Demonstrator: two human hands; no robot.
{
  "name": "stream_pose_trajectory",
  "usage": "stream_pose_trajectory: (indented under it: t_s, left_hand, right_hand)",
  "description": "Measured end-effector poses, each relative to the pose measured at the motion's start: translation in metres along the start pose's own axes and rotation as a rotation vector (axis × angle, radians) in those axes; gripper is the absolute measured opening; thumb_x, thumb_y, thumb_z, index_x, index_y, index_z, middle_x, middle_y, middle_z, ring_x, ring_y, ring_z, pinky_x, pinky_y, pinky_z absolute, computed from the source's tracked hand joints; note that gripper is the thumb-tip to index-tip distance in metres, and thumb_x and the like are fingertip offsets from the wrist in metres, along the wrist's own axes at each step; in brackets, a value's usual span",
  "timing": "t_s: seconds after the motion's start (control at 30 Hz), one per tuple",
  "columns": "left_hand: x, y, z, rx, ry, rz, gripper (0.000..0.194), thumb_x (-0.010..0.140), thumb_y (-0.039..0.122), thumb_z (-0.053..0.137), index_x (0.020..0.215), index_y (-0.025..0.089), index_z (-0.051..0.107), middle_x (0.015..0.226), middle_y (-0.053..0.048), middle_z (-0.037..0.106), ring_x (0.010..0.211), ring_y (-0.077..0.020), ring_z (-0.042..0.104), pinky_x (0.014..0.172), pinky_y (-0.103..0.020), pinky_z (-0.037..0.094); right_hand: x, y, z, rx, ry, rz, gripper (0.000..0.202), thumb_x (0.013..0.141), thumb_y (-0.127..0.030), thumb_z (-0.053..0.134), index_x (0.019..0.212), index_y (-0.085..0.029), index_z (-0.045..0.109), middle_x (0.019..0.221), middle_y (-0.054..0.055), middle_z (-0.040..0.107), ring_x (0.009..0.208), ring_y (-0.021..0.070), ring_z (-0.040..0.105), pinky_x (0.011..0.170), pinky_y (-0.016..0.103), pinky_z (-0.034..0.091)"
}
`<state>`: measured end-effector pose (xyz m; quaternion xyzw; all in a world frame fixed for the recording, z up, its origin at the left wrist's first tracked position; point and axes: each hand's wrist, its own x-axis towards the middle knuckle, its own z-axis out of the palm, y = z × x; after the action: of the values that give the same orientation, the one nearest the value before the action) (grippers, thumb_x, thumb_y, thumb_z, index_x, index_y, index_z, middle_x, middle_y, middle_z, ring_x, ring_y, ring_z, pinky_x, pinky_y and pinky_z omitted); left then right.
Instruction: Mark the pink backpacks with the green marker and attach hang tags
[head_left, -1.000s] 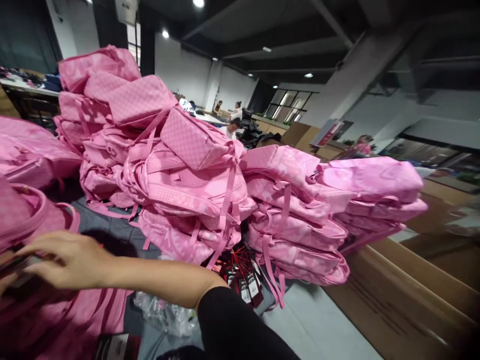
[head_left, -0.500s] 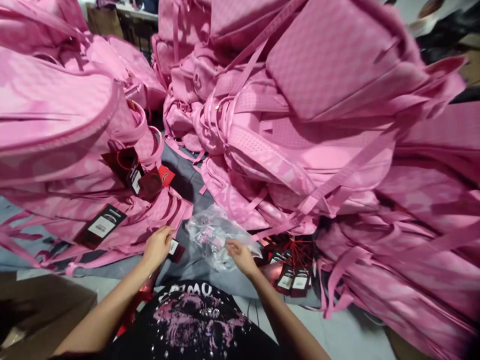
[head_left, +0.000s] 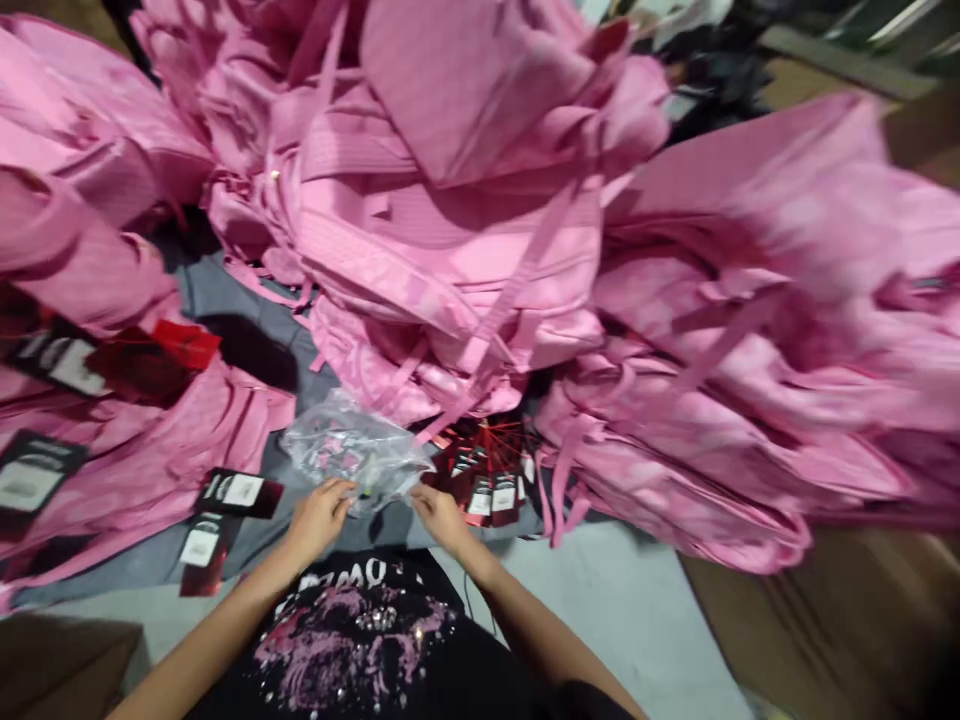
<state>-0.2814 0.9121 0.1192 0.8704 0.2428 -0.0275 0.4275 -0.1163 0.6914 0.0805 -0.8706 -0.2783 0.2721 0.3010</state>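
Note:
A clear plastic bag with small pink pieces inside lies on the grey cloth in front of my body. My left hand pinches its near left edge. At the bag's right corner, my right hand has its fingers closed on the plastic. Dark hang tags with white labels and red strings lie just right of my right hand. More dark tags rest to the left of my left hand, beside pink backpacks.
Pink backpacks are heaped behind the bag, with more at the left and right. Cardboard boxes stand at the lower left and lower right.
The view has swung to the right. My left hand has moved from beside the pink straps onto the plastic bag; my right hand is now at the bag's right corner.

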Motion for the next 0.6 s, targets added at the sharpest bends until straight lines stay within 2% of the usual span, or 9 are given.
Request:
stream_pose_trajectory:
  t_s: [0.07, 0.17, 0.27, 0.4, 0.5, 0.6]
  left_hand:
    - [0.007, 0.022, 0.023, -0.023, -0.044, 0.038, 0.029, 0.090, 0.031, 0.047, 0.106, 0.023, 0.068, 0.112, -0.006, 0.070, 0.097, -0.0207, 0.068, 0.089, -0.031, 0.051]
    - [0.017, 0.043, 0.049, -0.044, -0.073, 0.073, 0.031, 0.089, 0.033, 0.044, 0.103, 0.022, 0.069, 0.105, -0.007, 0.072, 0.091, -0.0219, 0.070, 0.085, -0.033, 0.053]
    - [0.031, 0.056, 0.075, -0.086, -0.079, 0.106, 0.033, 0.086, 0.041, 0.046, 0.098, 0.022, 0.070, 0.101, -0.008, 0.074, 0.089, -0.0240, 0.071, 0.081, -0.035, 0.056]
    - [0.061, 0.075, 0.108, -0.189, -0.138, 0.142, 0.035, 0.079, 0.050, 0.054, 0.094, 0.024, 0.071, 0.100, -0.005, 0.075, 0.087, -0.0249, 0.073, 0.080, -0.035, 0.058]
    - [0.086, 0.091, 0.120, -0.179, -0.209, 0.221, 0.035, 0.077, 0.052, 0.055, 0.093, 0.025, 0.071, 0.097, -0.004, 0.076, 0.088, -0.0261, 0.073, 0.084, -0.037, 0.058]
    - [0.109, 0.110, 0.129, -0.188, -0.223, 0.226, 0.040, 0.078, 0.051, 0.053, 0.100, 0.022, 0.069, 0.098, -0.006, 0.076, 0.092, -0.0275, 0.073, 0.086, -0.038, 0.058]
  right_hand:
    - [-0.009, 0.015, -0.025, -0.077, 0.076, 0.027, 0.025, 0.089, -0.026, 0.045, 0.092, -0.018, 0.069, 0.086, 0.007, 0.071, 0.082, 0.0187, 0.066, 0.078, 0.028, 0.051]
    - [-0.015, 0.039, -0.076, -0.232, 0.238, 0.110, 0.035, 0.095, -0.019, 0.032, 0.104, -0.014, 0.066, 0.108, 0.015, 0.067, 0.103, 0.0232, 0.061, 0.094, 0.037, 0.044]
    - [-0.007, 0.049, -0.112, -0.372, 0.306, 0.168, 0.034, 0.095, -0.016, 0.036, 0.115, -0.014, 0.063, 0.122, 0.017, 0.062, 0.117, 0.0255, 0.053, 0.102, 0.041, 0.037]
    - [0.023, 0.046, -0.123, -0.466, 0.236, 0.241, 0.019, 0.091, -0.021, 0.057, 0.106, -0.014, 0.066, 0.105, 0.009, 0.068, 0.107, 0.0235, 0.059, 0.103, 0.045, 0.038]
    - [0.036, 0.042, -0.127, -0.462, 0.221, 0.291, 0.023, 0.092, -0.032, 0.060, 0.106, -0.015, 0.065, 0.105, 0.005, 0.067, 0.106, 0.0221, 0.061, 0.104, 0.050, 0.039]
    - [0.033, 0.036, -0.135, -0.417, 0.224, 0.307, 0.022, 0.094, -0.032, 0.059, 0.104, -0.014, 0.065, 0.103, 0.005, 0.067, 0.104, 0.0212, 0.062, 0.099, 0.048, 0.044]
